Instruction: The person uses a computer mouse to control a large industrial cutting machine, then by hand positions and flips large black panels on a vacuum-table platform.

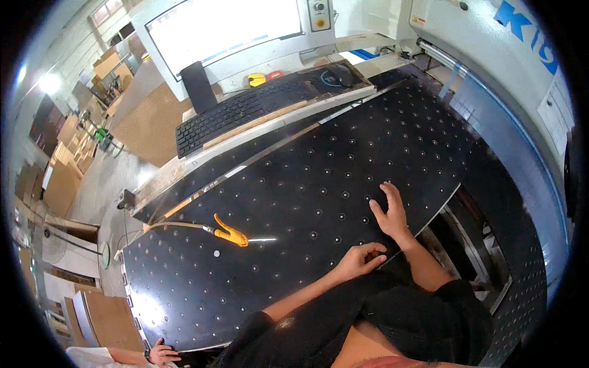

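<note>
My right hand (391,211) is over the black table top (288,202), its thumb and fingers spread and nothing between them. Nearer to me, by the table's front edge, is my left hand (361,260). Its fingers are loosely bent, the thumb stands apart from them, and it holds nothing. Whether either hand rests on the surface I cannot tell. Left of both hands, a yellow air blow gun (230,233) lies on the table, its thin nozzle pointing right and a hose (178,225) running off to the left.
Beyond the table, a keyboard (245,110) and a mouse (337,76) sit on a shelf below a bright monitor (224,30). A large machine with a blue-edged front (509,116) stands at the right. Another person's hand (162,352) is at the lower left table edge.
</note>
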The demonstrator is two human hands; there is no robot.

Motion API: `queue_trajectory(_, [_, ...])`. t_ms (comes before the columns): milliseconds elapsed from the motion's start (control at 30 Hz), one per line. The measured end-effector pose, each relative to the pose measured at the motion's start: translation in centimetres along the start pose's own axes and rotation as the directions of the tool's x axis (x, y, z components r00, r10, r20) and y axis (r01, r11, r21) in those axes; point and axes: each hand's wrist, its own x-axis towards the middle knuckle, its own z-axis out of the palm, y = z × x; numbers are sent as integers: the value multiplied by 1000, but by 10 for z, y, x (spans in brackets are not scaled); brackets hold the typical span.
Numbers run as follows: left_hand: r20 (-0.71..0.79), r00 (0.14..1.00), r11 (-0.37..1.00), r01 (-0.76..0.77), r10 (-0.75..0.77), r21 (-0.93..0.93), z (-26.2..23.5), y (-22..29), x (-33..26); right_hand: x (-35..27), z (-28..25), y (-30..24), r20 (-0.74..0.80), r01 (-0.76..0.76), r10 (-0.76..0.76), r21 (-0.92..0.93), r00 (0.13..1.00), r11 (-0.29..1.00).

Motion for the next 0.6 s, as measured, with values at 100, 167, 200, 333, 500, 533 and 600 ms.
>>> queue_trajectory(100, [-17, 999, 999, -39, 40, 13, 2, -4, 2, 5, 6, 5, -4, 35, -35, -51, 999, 998])
queue_trajectory(167, [-26, 999, 999, -43, 43, 11, 3, -8, 1, 6, 8, 4, 22, 36, -34, -88, 999, 995])
queue_trajectory(200, [-21, 999, 999, -33, 33, 4, 3, -7, 1, 6, 8, 3, 25, 40, -38, -93, 999, 995])
queue_trajectory(333, [-3, 1000, 1000, -4, 4, -1, 3, -3, 1, 5, 6, 1, 32, 46, -43, -101, 999, 994])
queue_trajectory(500, [86, 989, 992, 122, -122, 0, -4, 1, 3, 6, 5, -6, 55, 37, -31, -111, 998, 993])
queue_trajectory(533, [140, 966, 976, 218, -217, 6, -7, 5, 3, 6, 5, -4, 54, 42, -37, -105, 998, 994])
queue_trajectory(600, [116, 982, 989, 147, -150, 33, -7, 5, 3, 6, 4, -5, 60, 49, -43, -111, 997, 993])
